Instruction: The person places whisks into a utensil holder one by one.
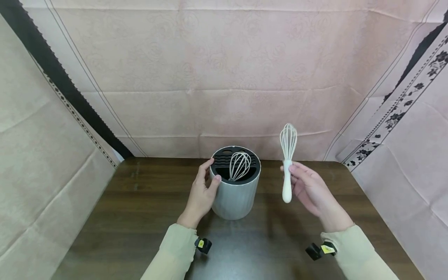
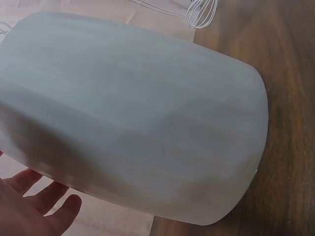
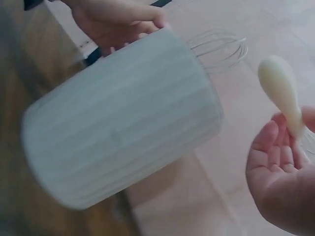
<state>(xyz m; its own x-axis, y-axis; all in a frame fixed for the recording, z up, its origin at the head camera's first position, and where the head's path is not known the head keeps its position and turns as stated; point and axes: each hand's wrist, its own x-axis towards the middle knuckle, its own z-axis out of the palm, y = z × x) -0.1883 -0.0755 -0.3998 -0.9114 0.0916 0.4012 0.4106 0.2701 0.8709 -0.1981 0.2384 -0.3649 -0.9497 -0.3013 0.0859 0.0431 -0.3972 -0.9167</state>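
A grey ribbed utensil holder (image 1: 233, 202) with a black slotted top (image 1: 224, 153) stands upright on the table. My left hand (image 1: 201, 194) grips its upper left side, thumb at the front rim and fingers round the back left. Out of the holder's open front slot sticks the wire head of one whisk (image 1: 240, 165); its lower part is hidden inside. To the right of the holder, my right hand (image 1: 311, 186) pinches a second whisk (image 1: 287, 182) by its pale handle, wires pointing up. In the right wrist view this whisk's handle end (image 3: 278, 81) shows above the fingers.
The dark brown wooden table (image 1: 147, 233) ends at a back edge against a pale pink patterned cloth (image 1: 217, 70). Cloth panels also flank the table left and right. Small black wrist cameras (image 1: 203, 245) sit at both cuffs.
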